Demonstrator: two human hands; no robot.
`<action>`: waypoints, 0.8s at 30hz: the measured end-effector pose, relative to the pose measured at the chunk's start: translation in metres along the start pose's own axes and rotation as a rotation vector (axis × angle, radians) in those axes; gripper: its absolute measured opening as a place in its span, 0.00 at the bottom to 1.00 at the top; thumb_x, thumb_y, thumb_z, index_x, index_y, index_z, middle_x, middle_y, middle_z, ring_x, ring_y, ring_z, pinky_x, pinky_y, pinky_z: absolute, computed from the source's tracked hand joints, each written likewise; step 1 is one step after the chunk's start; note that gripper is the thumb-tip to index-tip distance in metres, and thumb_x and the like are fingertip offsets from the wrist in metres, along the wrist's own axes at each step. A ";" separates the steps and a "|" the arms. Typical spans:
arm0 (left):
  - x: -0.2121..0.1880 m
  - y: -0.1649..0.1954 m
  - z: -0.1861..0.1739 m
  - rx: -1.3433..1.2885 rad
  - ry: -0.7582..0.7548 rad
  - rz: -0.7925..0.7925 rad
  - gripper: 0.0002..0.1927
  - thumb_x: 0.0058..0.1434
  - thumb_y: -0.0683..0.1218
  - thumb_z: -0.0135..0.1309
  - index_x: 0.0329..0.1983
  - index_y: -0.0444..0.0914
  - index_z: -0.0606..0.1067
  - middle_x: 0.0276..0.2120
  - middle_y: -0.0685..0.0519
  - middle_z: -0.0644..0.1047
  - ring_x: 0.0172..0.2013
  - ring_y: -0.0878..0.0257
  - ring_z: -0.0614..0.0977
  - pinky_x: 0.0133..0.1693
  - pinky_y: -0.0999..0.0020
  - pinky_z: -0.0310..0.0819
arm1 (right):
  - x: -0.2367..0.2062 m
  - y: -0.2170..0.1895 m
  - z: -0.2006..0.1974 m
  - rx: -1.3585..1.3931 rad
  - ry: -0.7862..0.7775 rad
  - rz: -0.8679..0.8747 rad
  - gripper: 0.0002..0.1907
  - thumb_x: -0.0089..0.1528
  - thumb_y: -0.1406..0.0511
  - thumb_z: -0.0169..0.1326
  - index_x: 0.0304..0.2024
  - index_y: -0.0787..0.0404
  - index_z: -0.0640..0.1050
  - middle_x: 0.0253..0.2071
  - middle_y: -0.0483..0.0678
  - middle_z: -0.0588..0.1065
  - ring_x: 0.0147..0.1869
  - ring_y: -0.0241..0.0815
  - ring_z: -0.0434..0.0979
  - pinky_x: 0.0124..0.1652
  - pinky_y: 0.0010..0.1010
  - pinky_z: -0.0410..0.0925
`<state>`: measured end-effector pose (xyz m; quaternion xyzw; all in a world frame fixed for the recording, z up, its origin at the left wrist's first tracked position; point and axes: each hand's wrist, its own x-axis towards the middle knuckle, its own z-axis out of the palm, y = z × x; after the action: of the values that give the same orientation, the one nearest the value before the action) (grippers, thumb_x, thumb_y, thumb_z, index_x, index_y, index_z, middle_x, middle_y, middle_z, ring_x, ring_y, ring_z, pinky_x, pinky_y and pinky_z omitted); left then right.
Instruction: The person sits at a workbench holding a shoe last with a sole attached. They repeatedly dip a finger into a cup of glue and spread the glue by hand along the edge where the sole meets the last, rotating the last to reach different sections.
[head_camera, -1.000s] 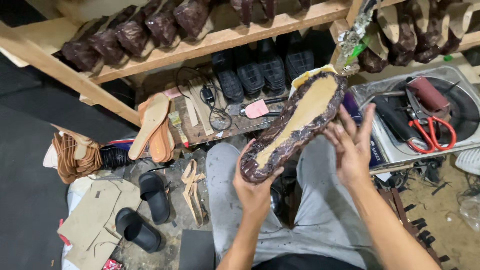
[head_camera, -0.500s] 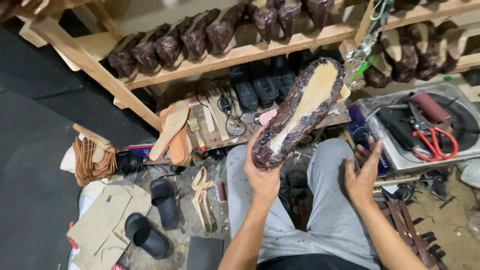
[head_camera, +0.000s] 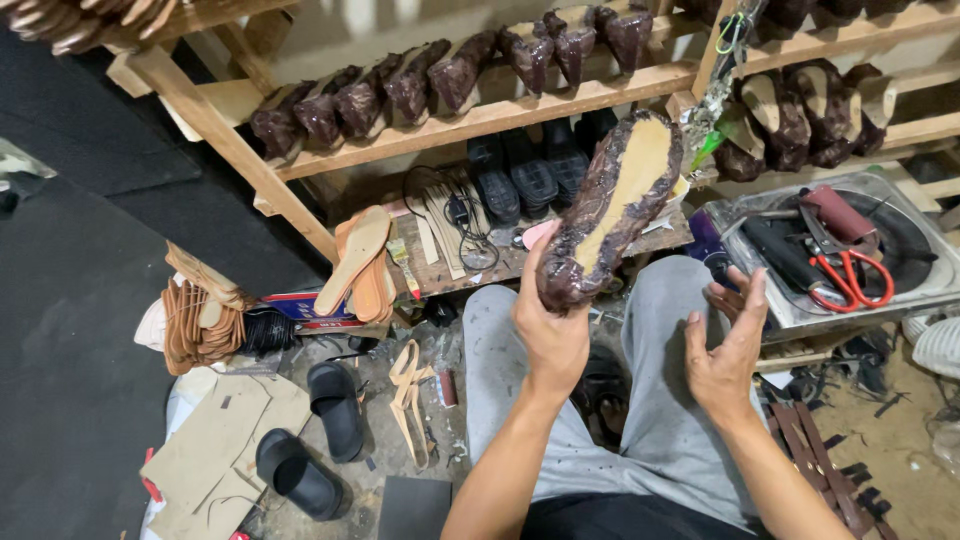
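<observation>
One shoe upper on its last (head_camera: 610, 210) is up in the air, gripped at its lower end by the left hand (head_camera: 548, 325), dark glossy leather wrapped round a pale tan sole face that is turned toward the camera. The grip there is tight: thumb on the left side, fingers curled behind the heel end, and the piece tilts up and to the right, its toe reaching near the wooden shelf (head_camera: 520, 115). The right hand (head_camera: 728, 345) is off the piece, well apart to the right, palm up, fingers spread wide and holding nothing, hovering over the grey trouser leg (head_camera: 660, 400).

Behind the raised piece, a row of dark wrapped lasts (head_camera: 430, 80) sits along the shelf, and black treaded soles (head_camera: 525, 180) stand on the board below. To the left of those lies a tangle of black cable (head_camera: 450, 215) and a stack of tan insoles (head_camera: 358, 262) leaning on the edge. At the right, a metal tray (head_camera: 925, 290) carries red-handled scissors (head_camera: 850, 275) and dark tools.

Down on the floor, two black slide sandals (head_camera: 318, 435) lie beside flat cardboard pieces (head_camera: 215, 455), with a bundle of brown straps (head_camera: 200, 320) farther left and pale thong straps (head_camera: 408, 400) near the left knee.
</observation>
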<state>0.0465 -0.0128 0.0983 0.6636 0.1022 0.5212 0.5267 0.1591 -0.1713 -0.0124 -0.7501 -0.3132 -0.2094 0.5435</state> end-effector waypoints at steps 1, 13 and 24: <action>0.002 0.002 0.001 0.018 0.000 0.026 0.33 0.57 0.29 0.62 0.67 0.30 0.68 0.59 0.44 0.78 0.60 0.58 0.79 0.63 0.66 0.72 | 0.000 0.000 0.002 0.001 -0.005 -0.004 0.45 0.65 0.77 0.52 0.79 0.66 0.45 0.72 0.63 0.62 0.65 0.52 0.72 0.64 0.40 0.67; 0.036 -0.005 0.025 -0.403 0.097 -0.131 0.33 0.57 0.33 0.64 0.65 0.29 0.67 0.55 0.48 0.77 0.53 0.63 0.79 0.58 0.66 0.74 | 0.000 0.033 0.029 0.021 -0.045 0.049 0.46 0.60 0.76 0.54 0.77 0.66 0.49 0.64 0.63 0.62 0.61 0.54 0.73 0.61 0.41 0.67; 0.198 0.009 0.132 -0.535 0.056 0.188 0.27 0.67 0.39 0.60 0.67 0.30 0.65 0.53 0.49 0.76 0.52 0.63 0.78 0.56 0.68 0.74 | 0.001 0.050 0.050 0.107 -0.030 0.134 0.44 0.57 0.75 0.54 0.74 0.65 0.53 0.62 0.62 0.63 0.59 0.52 0.73 0.58 0.40 0.67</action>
<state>0.2348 0.0408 0.2337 0.4928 -0.0867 0.5945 0.6294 0.1933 -0.1339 -0.0615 -0.7425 -0.2810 -0.1443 0.5907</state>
